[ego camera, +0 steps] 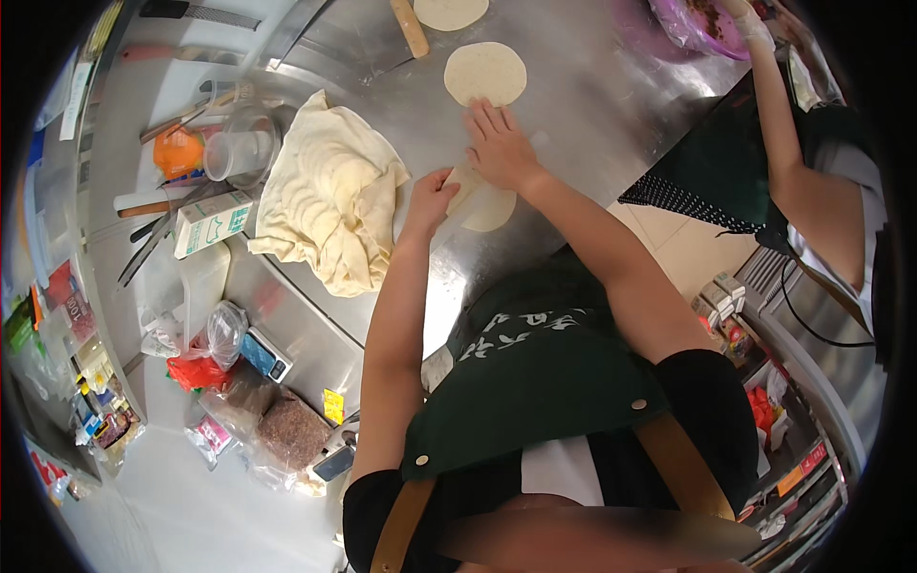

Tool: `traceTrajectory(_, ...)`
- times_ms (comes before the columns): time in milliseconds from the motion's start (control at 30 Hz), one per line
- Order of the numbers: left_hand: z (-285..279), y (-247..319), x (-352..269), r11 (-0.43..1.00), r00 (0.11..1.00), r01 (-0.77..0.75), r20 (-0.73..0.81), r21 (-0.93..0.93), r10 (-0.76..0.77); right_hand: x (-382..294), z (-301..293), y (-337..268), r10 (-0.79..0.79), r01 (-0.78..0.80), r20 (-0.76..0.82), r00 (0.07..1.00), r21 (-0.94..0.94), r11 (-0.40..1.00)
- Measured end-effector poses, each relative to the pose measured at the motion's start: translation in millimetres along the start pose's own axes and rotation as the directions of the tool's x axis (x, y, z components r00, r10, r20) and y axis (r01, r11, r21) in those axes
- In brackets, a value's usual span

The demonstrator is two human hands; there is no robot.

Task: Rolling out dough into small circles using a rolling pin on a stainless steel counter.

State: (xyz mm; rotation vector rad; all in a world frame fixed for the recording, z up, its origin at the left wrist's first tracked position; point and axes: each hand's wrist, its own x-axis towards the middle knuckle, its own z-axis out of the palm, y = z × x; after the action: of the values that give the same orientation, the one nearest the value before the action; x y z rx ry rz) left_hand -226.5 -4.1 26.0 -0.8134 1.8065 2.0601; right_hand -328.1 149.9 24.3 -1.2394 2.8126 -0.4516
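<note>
My left hand (431, 200) pinches the left edge of a pale, blurred dough piece (464, 188) on the steel worktop. Just under it and to the right lies a thin dough round (493, 211), partly covered. Whether the two are one folded sheet, I cannot tell. Palm down, my right hand (503, 150) lies flat with its fingers spread, over the upper part of the dough piece. Its fingertips meet the near edge of a second dough round (486, 71). Left of my hands sits a crumpled cream cloth (329, 200).
A wooden rolling pin (410, 29) and another dough round (451, 11) lie at the far side. Left are plastic tubs (240, 154), a carton (213, 223), a digital scale (265, 354) and bags. At right, a co-worker's gloved hand (752, 29) is at a pink basin (702, 25).
</note>
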Motion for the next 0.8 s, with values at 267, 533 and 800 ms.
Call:
traceTrajectory(267, 24, 15, 4, 0.521, 0.972, -0.122, -0.005, 0.845, 0.236, -110, -15, 19, -0.114, 0.118, -0.04, 0.993, 0.141, 0.983)
traceTrajectory(533, 42, 48, -57, 0.62, 0.963, -0.193, 0.024, 0.76, 0.27, -136, -51, 38, -0.177, 0.133, 0.133, 0.975, 0.286, 0.949)
traceTrajectory(800, -3, -18, -32, 0.611, 0.952, -0.107, -0.095, 0.784, 0.29, -94, -37, 33, -0.286, 0.26, 0.132, 0.949, 0.181, 0.948)
